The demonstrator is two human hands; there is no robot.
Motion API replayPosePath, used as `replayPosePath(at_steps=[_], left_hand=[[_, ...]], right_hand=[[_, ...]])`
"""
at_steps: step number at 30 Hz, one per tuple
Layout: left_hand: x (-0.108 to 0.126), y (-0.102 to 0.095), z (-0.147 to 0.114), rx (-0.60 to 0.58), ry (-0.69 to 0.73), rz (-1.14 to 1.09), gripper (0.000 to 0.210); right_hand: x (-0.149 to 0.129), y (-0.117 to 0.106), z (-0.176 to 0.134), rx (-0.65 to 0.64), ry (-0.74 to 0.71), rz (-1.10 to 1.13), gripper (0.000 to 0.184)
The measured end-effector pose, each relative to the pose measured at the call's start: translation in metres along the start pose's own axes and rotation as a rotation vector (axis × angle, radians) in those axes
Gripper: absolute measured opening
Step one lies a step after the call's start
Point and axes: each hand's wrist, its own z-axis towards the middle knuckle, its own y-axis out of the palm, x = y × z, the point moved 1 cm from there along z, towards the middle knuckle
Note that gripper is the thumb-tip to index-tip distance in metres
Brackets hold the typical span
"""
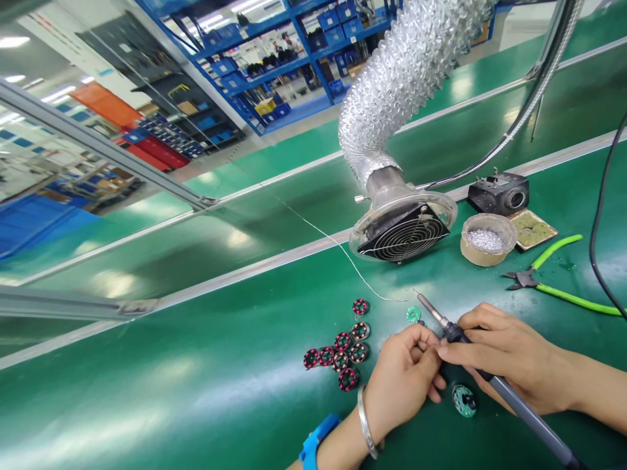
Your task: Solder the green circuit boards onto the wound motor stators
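A soldering iron [519, 408] lies in my right hand [519, 359], with its metal tip pointing up and left. My left hand [404, 372] is closed, fingertips pinched together right beside the fingers of my right hand; what they hold is hidden. Just beyond the left fingers shows a small round green circuit board [413, 314]; I cannot tell whether it is held or lies on the table. A thin solder wire [360, 271] comes down from behind and ends near the iron's tip. Below the hands sits another round green board [464, 400] with a dark part on it.
Several small ring-shaped coils [341, 341] stand left of my hands. Behind hangs a fume extractor [409, 235] on a silver duct [382, 91]. To the right are a round tub [467, 248] of solder bits, a sponge tray [533, 228], a black holder [499, 192] and green-handled cutters [525, 279].
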Motion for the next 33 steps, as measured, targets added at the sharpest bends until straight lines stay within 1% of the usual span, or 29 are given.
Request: replayPosePath(at_steps=[3, 5, 9, 12, 17, 19, 21, 24, 27, 30, 33], left_hand=[[0.001, 0.002, 0.002, 0.021, 0.008, -0.001, 0.024], [0.002, 0.002, 0.002, 0.026, 0.011, 0.013, 0.022], [0.002, 0.001, 0.002, 0.046, 0.020, 0.010, 0.021], [0.002, 0.001, 0.001, 0.060, 0.025, 0.000, 0.018], [0.004, 0.001, 0.001, 0.076, 0.003, 0.050, 0.012], [0.004, 0.001, 0.001, 0.074, -0.004, 0.065, 0.011], [0.005, 0.001, 0.002, 0.070, -0.016, 0.073, 0.010], [0.008, 0.002, 0.001, 0.071, -0.032, 0.075, 0.010], [0.010, 0.002, 0.001, 0.074, -0.046, 0.086, 0.011], [0.011, 0.002, 0.001, 0.082, -0.058, 0.103, 0.012], [0.011, 0.001, 0.002, 0.086, -0.061, 0.118, 0.013]], right_hand=[[0.001, -0.001, -0.003, -0.002, -0.004, 0.015, 0.054], [0.002, -0.002, -0.004, 0.029, -0.002, 0.051, 0.054], [-0.002, -0.008, -0.005, 0.177, 0.075, 0.083, 0.056], [-0.011, -0.016, -0.008, 0.264, 0.169, 0.062, 0.052], [-0.029, -0.028, -0.015, 0.259, 0.286, 0.093, 0.039], [-0.032, -0.031, -0.015, 0.285, 0.301, 0.045, 0.035], [-0.035, -0.031, -0.014, 0.338, 0.301, -0.010, 0.029], [-0.038, -0.029, -0.010, 0.378, 0.300, -0.027, 0.022], [-0.041, -0.026, -0.008, 0.367, 0.333, -0.011, 0.020], [-0.043, -0.024, -0.007, 0.384, 0.377, -0.009, 0.020], [-0.042, -0.024, -0.006, 0.361, 0.334, 0.012, 0.021]])
